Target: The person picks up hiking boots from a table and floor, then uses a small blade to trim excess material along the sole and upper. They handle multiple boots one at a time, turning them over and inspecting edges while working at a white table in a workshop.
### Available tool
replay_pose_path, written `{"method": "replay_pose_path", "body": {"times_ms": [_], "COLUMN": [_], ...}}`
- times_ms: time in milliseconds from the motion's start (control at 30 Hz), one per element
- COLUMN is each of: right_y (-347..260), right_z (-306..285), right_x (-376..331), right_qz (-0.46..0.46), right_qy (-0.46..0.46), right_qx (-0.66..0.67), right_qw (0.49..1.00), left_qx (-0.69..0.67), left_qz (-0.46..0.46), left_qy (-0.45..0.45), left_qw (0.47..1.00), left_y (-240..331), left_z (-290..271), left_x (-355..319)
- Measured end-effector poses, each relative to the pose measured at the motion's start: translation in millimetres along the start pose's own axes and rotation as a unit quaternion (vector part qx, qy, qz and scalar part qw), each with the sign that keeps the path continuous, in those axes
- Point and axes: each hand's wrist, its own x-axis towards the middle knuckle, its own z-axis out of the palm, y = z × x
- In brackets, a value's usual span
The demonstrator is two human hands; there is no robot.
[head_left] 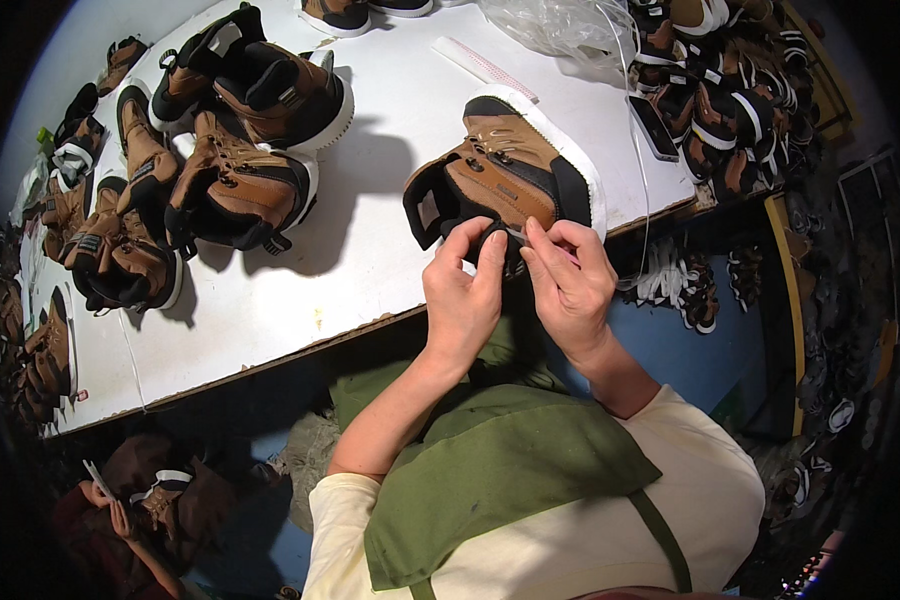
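A brown and black lace-up boot [516, 201] with a white sole lies on its side at the table's front edge, toe pointing away. My left hand [462, 296] is closed at its heel, thumb and fingers pinching the black heel part of the boot. Close beside it, my right hand [576, 289] is closed around a thin tool [568, 256] with a pinkish handle. The tool's fine pale tip points at the black fabric between my hands; its exact contact is hidden by the fingertips.
Several similar boots [245, 180] stand and lie on the white table [365, 265] at left. A clear plastic bag [560, 30] and a pale printed strip [485, 70] lie at the back. More boots [720, 110] are piled at right. Another person's hand [120, 520] shows lower left.
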Motion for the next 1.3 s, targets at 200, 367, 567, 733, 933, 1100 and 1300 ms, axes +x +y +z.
{"method": "replay_pose_path", "body": {"times_ms": [200, 367, 567, 733, 933, 1100, 1300], "right_y": [2.6, 8.3, 28.3, 19.4, 31.3, 33.1, 35.5], "right_z": [3.8, 0.9, -6.8, 0.1, 22.9, 25.2, 26.1], "right_x": [-2.8, 0.0, -1.5, 2.2, -9.0, -19.9, -28.4], "right_qz": [0.007, 0.002, 0.153, 0.155, 0.099, 0.077, 0.085], "right_qy": [0.014, -0.018, 0.022, 0.025, 0.001, -0.018, -0.012], "right_qx": [0.005, 0.132, 0.4, 0.301, 0.22, 0.179, 0.187], "right_qw": [1.0, 0.991, 0.903, 0.941, 0.97, 0.981, 0.979], "left_qx": [-0.004, -0.012, -0.066, -0.049, -0.009, 0.051, 0.219], "left_qz": [-0.009, 0.001, -0.031, -0.022, -0.006, 0.008, 0.224], "left_qy": [-0.001, 0.012, 0.009, 0.012, 0.019, 0.023, 0.043], "left_qw": [1.0, 1.0, 0.997, 0.998, 1.0, 0.998, 0.949], "left_y": [-1.1, -2.9, -6.2, -12.0, -35.6, -40.9, -37.4], "left_z": [-0.3, -4.0, -8.3, -6.5, -10.8, -14.8, -13.0], "left_x": [1.1, 5.2, 12.2, 13.2, 16.7, 13.6, 9.4]}}
